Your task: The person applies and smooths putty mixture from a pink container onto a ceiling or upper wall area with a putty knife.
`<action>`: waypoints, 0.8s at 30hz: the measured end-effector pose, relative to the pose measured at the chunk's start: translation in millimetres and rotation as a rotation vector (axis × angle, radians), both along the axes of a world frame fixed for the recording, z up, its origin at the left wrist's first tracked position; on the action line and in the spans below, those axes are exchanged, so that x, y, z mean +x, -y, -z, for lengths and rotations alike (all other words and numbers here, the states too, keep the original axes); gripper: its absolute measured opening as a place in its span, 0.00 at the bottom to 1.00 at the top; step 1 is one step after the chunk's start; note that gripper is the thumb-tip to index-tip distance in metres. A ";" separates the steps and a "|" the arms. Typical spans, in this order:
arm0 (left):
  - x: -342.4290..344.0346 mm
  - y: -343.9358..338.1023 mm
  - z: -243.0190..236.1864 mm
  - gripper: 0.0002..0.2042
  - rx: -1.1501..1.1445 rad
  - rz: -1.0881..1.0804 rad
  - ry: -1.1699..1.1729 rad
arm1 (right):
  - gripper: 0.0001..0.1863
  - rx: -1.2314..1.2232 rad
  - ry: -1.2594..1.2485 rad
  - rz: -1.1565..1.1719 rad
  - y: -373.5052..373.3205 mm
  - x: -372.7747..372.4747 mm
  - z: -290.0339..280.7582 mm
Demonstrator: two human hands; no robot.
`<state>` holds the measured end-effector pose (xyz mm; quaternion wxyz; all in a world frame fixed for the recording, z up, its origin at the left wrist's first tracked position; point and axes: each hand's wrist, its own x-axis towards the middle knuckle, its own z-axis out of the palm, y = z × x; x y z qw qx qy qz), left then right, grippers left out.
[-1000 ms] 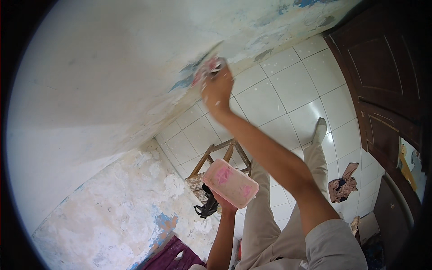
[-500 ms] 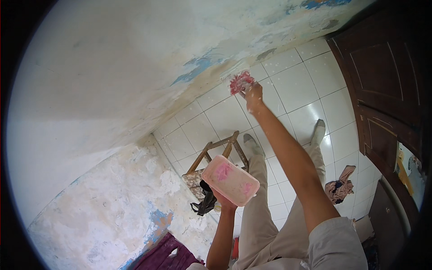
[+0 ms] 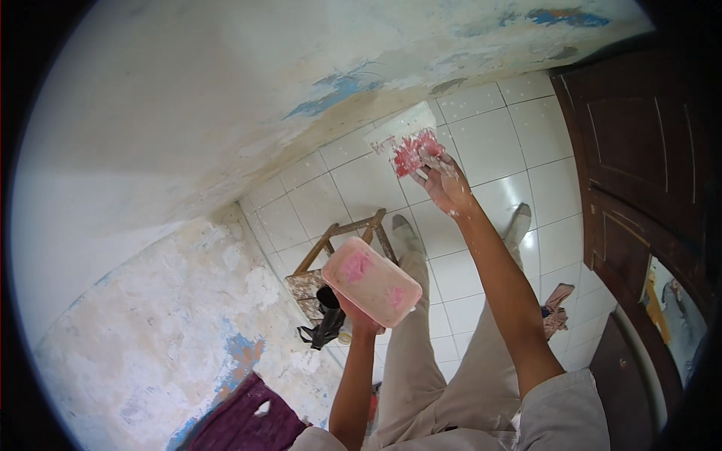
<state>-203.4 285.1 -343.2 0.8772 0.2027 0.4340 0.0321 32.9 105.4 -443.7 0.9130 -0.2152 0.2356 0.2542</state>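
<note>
Putty knife: a broad blade point(image 3: 404, 139) smeared pink and white, now held clear of the wall, above the tiled floor; a second ago it was pressed against the plaster by the blue patch.
Right hand: the right hand point(image 3: 445, 183) is closed around the knife's handle, arm raised and drawn back toward the body; its fingers are dusted white.
Change: the blade has left the wall surface and tilted face-up, which suggests one stroke is finished and the knife is coming back toward the tray.
Tray: a pink rectangular tray point(image 3: 371, 279) rests on the left hand point(image 3: 359, 319), which supports it from below with fingers wrapped under it; it has barely moved.
Wall: the wall point(image 3: 188, 113) is pale with fresh filler above, with peeling blue and bare patches toward its lower edge.
Floor: white tiled floor point(image 3: 489, 128) carries a wooden stool point(image 3: 331, 255), a crumpled rag point(image 3: 555, 308), and the person's two shoes.
</note>
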 end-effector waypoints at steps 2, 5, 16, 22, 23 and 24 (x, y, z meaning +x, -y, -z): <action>5.8 3.0 6.6 0.34 -0.003 -0.041 -0.014 | 0.15 0.023 0.013 -0.020 15.0 -13.9 -13.0; 10.0 12.6 14.4 0.33 -0.018 -0.076 0.005 | 0.21 0.056 0.055 -0.029 38.0 -30.5 -34.4; 11.5 69.6 58.6 0.35 -0.119 -0.130 0.037 | 0.18 -0.469 0.006 -0.288 83.4 -44.9 -59.3; 7.3 80.2 62.9 0.35 0.001 -0.127 -0.001 | 0.15 -0.303 0.001 -0.239 47.4 12.6 -2.0; 5.8 78.8 63.6 0.36 -0.059 -0.142 0.022 | 0.14 -0.295 -0.017 -0.227 35.7 25.6 12.8; 4.5 75.9 64.9 0.36 -0.112 -0.157 0.092 | 0.13 -0.324 -0.026 -0.210 22.7 39.6 28.5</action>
